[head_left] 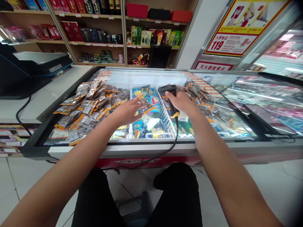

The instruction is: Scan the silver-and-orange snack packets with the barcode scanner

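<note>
- Dark-trousered legs (180, 189) are seen against a glass-topped chest freezer (142, 147).
- A black-and-yellow scanner (174, 108) is gripped in the right hand (183, 100), its cable (177, 129) draped over the freezer's front edge.
- A small packet (148, 106) is held above the glass at the fingertips of the left hand (129, 112).
- Orange-edged packets are piled in a left heap (87, 101) and a right heap (200, 91).
- Behind, shelves (123, 34) are lined with boxes (137, 10).
</note>
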{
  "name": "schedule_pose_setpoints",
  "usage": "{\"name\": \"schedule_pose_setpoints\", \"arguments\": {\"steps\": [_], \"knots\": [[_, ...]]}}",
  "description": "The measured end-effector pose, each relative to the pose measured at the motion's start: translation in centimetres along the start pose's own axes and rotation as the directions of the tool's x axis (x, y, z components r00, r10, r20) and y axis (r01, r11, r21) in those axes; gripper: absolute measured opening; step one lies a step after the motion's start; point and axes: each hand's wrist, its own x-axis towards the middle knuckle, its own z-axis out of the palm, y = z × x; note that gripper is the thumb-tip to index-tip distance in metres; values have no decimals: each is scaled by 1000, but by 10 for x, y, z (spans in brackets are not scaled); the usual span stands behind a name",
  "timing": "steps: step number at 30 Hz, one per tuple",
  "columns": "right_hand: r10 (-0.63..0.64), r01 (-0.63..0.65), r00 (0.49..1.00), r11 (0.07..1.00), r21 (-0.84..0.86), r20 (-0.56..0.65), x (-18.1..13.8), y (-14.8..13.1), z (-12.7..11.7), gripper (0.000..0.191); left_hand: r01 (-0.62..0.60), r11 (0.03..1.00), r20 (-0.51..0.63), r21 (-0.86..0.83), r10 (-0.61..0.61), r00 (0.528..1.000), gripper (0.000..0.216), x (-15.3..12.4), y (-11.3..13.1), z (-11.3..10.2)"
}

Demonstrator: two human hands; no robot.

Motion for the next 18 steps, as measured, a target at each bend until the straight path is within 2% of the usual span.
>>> {"name": "schedule_pose_setpoints", "arguments": {"steps": [3,6,11,18], "knots": [[-49,36,995,988,153,85,-7,-9,0,48,-9,1000,53,-17,10,999,61,0,0,3],[-51,-29,968,950,311,245,-16,-20,0,52,-14,997,98,-69,21,995,70,1,4,2],[-44,-113,907,933,343,418,-23,-28,-2,55,-78,994,125,-76,88,988,64,2,11,-1],[-26,-158,880,926,343,475,-28,-34,-6,48,-61,996,56,-60,64,996,60,1,13,1]]}}
